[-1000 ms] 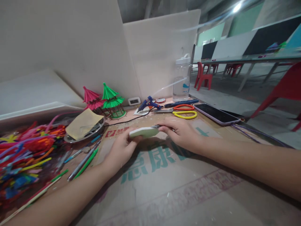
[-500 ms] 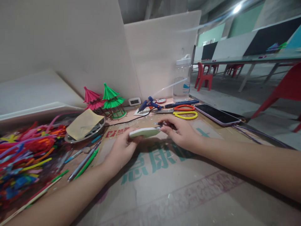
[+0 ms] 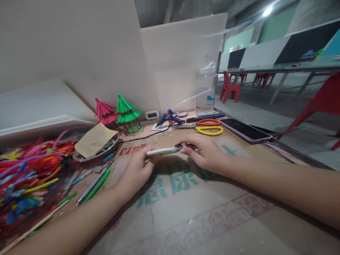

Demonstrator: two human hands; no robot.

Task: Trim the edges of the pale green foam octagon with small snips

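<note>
My left hand [image 3: 139,168] is closed on one end of a flat, pale green-white board [image 3: 162,151], thumb below and fingers behind it. The board is held almost edge-on above the cardboard. At its other end, my right hand [image 3: 204,152] pinches a small dark tool with a metal tip [image 3: 180,145]. That tip meets the board's right edge; most of the tool is hidden by my fingers, so its exact kind does not show. Both hands are over a flattened cardboard sheet [image 3: 186,219] with green and red print.
Colourful pipe cleaners [image 3: 34,173] lie left, beside a metal tray [image 3: 106,150]. Behind stand pink [image 3: 105,111] and green [image 3: 128,111] pagoda models, a blue glue gun [image 3: 168,118] and a water bottle [image 3: 205,92]. Scissors [image 3: 209,130] and a phone [image 3: 245,130] lie right.
The board has tilted so that less of its face shows and more of its edge. My right hand has shifted slightly down, with the tool still at the board's edge.
</note>
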